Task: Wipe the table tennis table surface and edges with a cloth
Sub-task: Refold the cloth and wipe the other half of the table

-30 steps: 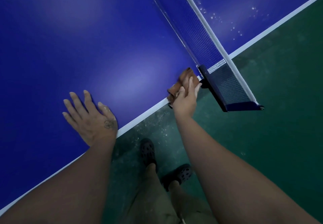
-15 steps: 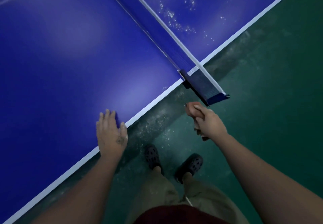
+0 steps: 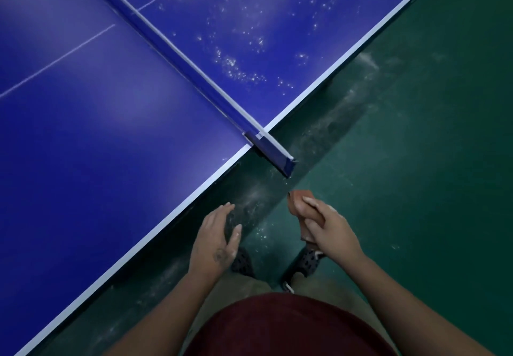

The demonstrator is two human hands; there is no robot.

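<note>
**Cloth Held Clear of the Table, Near the Net's End**

The brownish cloth [image 3: 297,199] was bunched in the right hand [image 3: 331,232], over the floor and apart from the table. It sat close to the overhanging end of the net [image 3: 194,70]. The fingers and thumb of that hand were curled round the cloth. One end of it stuck out past the fingertips and another showed under the hand.

The left hand [image 3: 215,237] held nothing. Its fingers lay straight and loosely together, with the thumb a little apart. It hung over the floor just beside the table's white edge line [image 3: 166,223], and whether it touched the edge could not be told. A dark mark showed on the back of that hand.

The blue table [image 3: 111,139] filled the upper left, its side edge running on a slant. The net crossed it and ended in a dark post [image 3: 274,154] that reached out beyond the edge. Left of the net the surface looked smooth, with a soft sheen. Right of the net it was scattered with white specks [image 3: 236,68].

Below lay a green floor [image 3: 416,161] with a pale dusty streak alongside the table. Two dark perforated shoes [image 3: 306,265] stood on it, under a maroon shirt [image 3: 277,328].
</note>
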